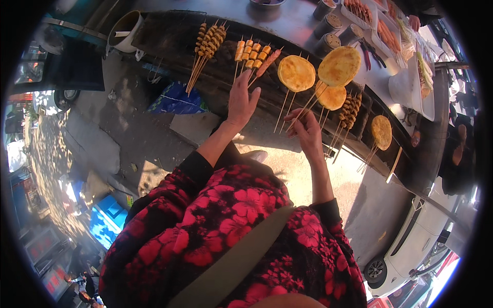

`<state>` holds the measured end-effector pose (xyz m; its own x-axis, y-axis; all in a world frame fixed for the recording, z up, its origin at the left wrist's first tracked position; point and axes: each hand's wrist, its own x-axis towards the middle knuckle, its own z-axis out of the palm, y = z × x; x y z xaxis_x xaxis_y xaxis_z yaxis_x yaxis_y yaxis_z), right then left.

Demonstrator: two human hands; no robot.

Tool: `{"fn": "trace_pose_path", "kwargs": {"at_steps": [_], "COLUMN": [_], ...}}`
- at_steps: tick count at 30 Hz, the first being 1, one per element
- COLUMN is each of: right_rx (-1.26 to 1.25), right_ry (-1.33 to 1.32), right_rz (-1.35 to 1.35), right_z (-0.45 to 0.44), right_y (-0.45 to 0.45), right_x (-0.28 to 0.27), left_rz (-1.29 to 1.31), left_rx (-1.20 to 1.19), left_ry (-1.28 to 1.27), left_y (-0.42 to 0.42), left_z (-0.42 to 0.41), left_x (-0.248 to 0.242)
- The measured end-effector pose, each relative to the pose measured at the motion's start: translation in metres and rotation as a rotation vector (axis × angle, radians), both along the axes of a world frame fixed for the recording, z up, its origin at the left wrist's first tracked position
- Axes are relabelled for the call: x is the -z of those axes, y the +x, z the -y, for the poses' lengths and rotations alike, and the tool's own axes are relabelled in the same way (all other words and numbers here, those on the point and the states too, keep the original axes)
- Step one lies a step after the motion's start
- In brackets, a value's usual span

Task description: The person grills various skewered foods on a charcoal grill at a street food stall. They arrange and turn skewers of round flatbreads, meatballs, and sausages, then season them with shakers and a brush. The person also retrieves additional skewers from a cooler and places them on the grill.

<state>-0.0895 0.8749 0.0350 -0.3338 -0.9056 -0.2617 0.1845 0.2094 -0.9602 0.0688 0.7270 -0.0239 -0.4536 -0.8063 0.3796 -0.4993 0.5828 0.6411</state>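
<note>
My right hand (308,129) pinches the wooden sticks of a round skewered flatbread (339,66), lifted over the long charcoal grill (169,32). Partly beneath it is a second flatbread (332,97), with another flatbread (296,73) to the left. My left hand (242,101) has its thumb apart from the fingers, beside a skewered sausage (268,63) and skewers of pale golden chunks (255,52). Farther left lies a bunch of brown threaded skewers (210,40). To the right are similar brown skewers (350,111) and a smaller browned flatbread (381,132).
Shaker tins (327,42), tongs (371,54) and white trays of raw skewers (385,34) stand on the metal counter (300,29). A large pot (125,32) is at the grill's left end. Another person's hand (414,23) shows at upper right; a white car (412,235) stands lower right.
</note>
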Motion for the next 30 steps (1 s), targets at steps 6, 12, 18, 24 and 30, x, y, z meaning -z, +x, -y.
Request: {"fn": "trace_pose_path", "kwargs": {"at_steps": [6, 12, 18, 24, 30], "right_rx": [-0.063, -0.186, -0.301, -0.200, 0.131], "right_ry": [0.049, 0.072, 0.011, 0.237, 0.363], "right_rz": [-0.061, 0.081, 0.331, 0.350, -0.403], "right_z": [-0.003, 0.013, 0.063, 0.085, 0.052], "right_y": [0.002, 0.025, 0.055, 0.071, 0.066], "right_x": [0.000, 0.016, 0.057, 0.094, 0.049], "left_rz": [0.487, 0.354, -0.635, -0.794, -0.750], "left_rx": [-0.147, -0.009, 0.370, 0.442, 0.424], "left_ry": [0.289, 0.353, 1.737, 2.086, 1.918], "left_y": [0.014, 0.062, 0.090, 0.091, 0.096], "left_z": [0.007, 0.051, 0.093, 0.110, 0.111], "left_x": [0.031, 0.032, 0.033, 0.061, 0.069]}}
